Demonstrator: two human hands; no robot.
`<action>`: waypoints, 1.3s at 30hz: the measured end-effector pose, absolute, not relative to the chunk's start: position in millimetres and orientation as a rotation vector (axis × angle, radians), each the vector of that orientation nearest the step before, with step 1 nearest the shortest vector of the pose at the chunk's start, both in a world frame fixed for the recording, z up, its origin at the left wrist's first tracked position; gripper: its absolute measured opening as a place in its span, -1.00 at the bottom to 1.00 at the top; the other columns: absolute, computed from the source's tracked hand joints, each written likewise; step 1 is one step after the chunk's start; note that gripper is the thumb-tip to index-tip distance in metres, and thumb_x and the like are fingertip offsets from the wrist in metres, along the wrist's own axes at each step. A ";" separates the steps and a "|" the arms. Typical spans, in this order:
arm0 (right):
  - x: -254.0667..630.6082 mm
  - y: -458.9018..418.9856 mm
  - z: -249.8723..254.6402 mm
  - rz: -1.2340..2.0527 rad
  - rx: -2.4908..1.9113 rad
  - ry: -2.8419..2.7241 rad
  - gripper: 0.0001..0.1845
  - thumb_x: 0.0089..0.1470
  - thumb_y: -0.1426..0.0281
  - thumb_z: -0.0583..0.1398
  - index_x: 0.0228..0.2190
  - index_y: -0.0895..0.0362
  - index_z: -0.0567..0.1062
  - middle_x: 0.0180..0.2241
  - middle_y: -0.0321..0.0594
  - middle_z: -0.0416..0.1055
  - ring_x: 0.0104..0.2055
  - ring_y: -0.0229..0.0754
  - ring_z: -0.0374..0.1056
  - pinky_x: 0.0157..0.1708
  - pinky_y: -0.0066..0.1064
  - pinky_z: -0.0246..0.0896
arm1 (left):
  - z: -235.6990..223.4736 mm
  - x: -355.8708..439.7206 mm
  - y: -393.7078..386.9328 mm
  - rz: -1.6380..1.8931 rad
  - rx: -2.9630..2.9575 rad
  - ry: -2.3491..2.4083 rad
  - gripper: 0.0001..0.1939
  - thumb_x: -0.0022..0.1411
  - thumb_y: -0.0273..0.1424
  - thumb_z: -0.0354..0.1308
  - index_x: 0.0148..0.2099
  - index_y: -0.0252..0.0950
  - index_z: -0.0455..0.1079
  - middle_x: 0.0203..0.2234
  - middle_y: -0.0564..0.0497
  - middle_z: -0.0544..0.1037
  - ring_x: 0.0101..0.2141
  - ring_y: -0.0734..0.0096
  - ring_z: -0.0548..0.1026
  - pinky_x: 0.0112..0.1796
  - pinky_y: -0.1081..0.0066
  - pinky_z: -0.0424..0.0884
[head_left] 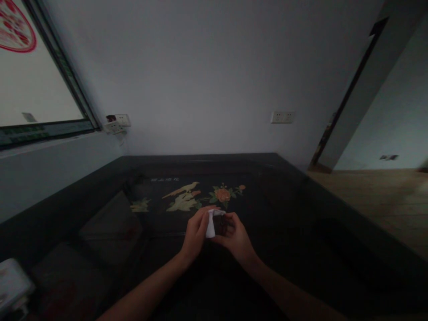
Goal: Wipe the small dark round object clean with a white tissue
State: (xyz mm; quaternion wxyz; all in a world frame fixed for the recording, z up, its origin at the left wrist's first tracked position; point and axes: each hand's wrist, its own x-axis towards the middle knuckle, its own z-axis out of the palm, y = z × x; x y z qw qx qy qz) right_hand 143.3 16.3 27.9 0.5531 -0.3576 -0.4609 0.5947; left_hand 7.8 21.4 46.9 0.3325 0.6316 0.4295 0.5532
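Note:
Both my hands meet over the middle of a dark table (274, 191). My left hand (195, 234) pinches a small white folded piece (211, 225), probably paper or tissue, with fingers closed on its upper part. My right hand (236, 238) is curled against the same white piece from the right. Something dark sits between my right fingers, too dim to name.
The table top bears a painted bird and flower picture (192, 196). A white object (11, 283) lies at the near left edge. A window (30, 84) is at left, wall sockets (282, 117) behind, and a wooden floor (377, 200) lies at right.

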 end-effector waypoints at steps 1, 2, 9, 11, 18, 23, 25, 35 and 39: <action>144.0 15.9 28.9 1.419 -0.867 -1.085 -0.35 -0.53 0.47 0.45 -0.31 0.07 0.31 -0.22 -0.23 0.43 -0.20 -0.07 0.43 -0.17 -0.21 0.34 | 45.6 8.4 23.0 1.435 1.501 1.155 -0.65 0.24 -0.22 -0.01 -0.18 -0.33 0.50 -0.26 -0.08 0.57 -0.23 0.25 0.49 -0.17 0.33 0.37; 144.9 15.5 29.9 1.440 -0.886 -1.076 -0.34 -0.52 0.46 0.45 -0.30 0.08 0.32 -0.20 -0.21 0.42 -0.19 -0.06 0.42 -0.16 -0.20 0.33 | 43.4 9.0 24.9 1.442 1.351 1.189 -0.64 0.19 -0.17 0.04 -0.22 -0.34 0.51 -0.34 -0.07 0.58 -0.30 0.27 0.49 -0.25 0.37 0.39; 145.7 13.2 34.2 1.567 -0.866 -0.965 -0.46 -0.35 0.35 0.42 -0.27 0.11 0.36 -0.25 -0.21 0.47 -0.21 -0.10 0.42 -0.14 -0.24 0.28 | 21.6 15.6 26.8 1.557 0.821 1.123 -0.51 0.09 -0.02 0.07 -0.20 -0.35 0.47 -0.40 -0.04 0.57 -0.40 0.32 0.49 -0.37 0.40 0.38; 144.9 13.3 34.3 1.585 -0.829 -0.929 -0.48 -0.33 0.33 0.42 -0.28 0.12 0.37 -0.28 -0.22 0.47 -0.23 -0.13 0.41 -0.16 -0.26 0.28 | 21.5 17.1 20.6 1.575 1.039 1.094 -0.53 0.21 -0.06 -0.05 -0.05 -0.30 0.41 -0.20 -0.08 0.54 -0.21 0.27 0.49 -0.19 0.35 0.38; 145.4 14.5 34.6 1.512 -0.818 -0.935 -0.50 -0.33 0.35 0.41 -0.30 0.09 0.33 -0.34 -0.31 0.44 -0.29 -0.20 0.39 -0.25 -0.35 0.27 | 31.2 9.4 14.8 1.631 2.142 1.009 -0.61 0.33 -0.38 -0.15 0.18 -0.20 0.17 0.16 -0.12 0.24 0.18 0.24 0.14 0.15 0.11 0.06; 146.0 13.8 35.7 1.434 -0.811 -1.023 -0.47 -0.39 0.39 0.42 -0.34 0.06 0.30 -0.33 -0.32 0.41 -0.30 -0.19 0.40 -0.28 -0.35 0.31 | 41.4 3.5 19.4 1.490 2.504 0.955 -0.57 0.30 -0.49 -0.14 0.19 -0.22 0.19 0.09 -0.12 0.34 0.17 0.22 0.16 0.16 0.04 0.04; 145.9 12.9 36.3 1.416 -0.793 -1.052 -0.47 -0.37 0.38 0.41 -0.34 0.06 0.29 -0.30 -0.30 0.41 -0.30 -0.18 0.41 -0.30 -0.34 0.33 | 46.4 3.0 18.4 1.473 2.474 0.947 -0.58 0.30 -0.50 -0.15 0.17 -0.22 0.23 0.06 -0.10 0.39 0.14 0.25 0.22 0.15 0.07 0.07; 144.8 11.5 33.8 1.547 -0.856 -0.992 -0.50 -0.27 0.21 0.39 -0.30 0.09 0.34 -0.31 -0.25 0.44 -0.26 -0.15 0.41 -0.21 -0.28 0.30 | 34.8 11.3 20.3 1.525 1.352 0.949 -0.55 0.34 -0.20 -0.22 0.06 -0.29 0.34 -0.02 -0.12 0.46 -0.05 0.21 0.43 -0.01 0.23 0.29; 144.5 10.3 36.7 1.636 -0.742 -0.865 -0.53 -0.26 0.19 0.38 -0.31 0.10 0.36 -0.28 -0.23 0.42 -0.21 -0.15 0.39 -0.15 -0.26 0.29 | 29.1 18.9 16.1 1.546 1.266 0.976 -0.56 0.34 -0.19 -0.22 0.10 -0.23 0.28 0.03 -0.08 0.41 0.01 0.24 0.37 0.03 0.25 0.25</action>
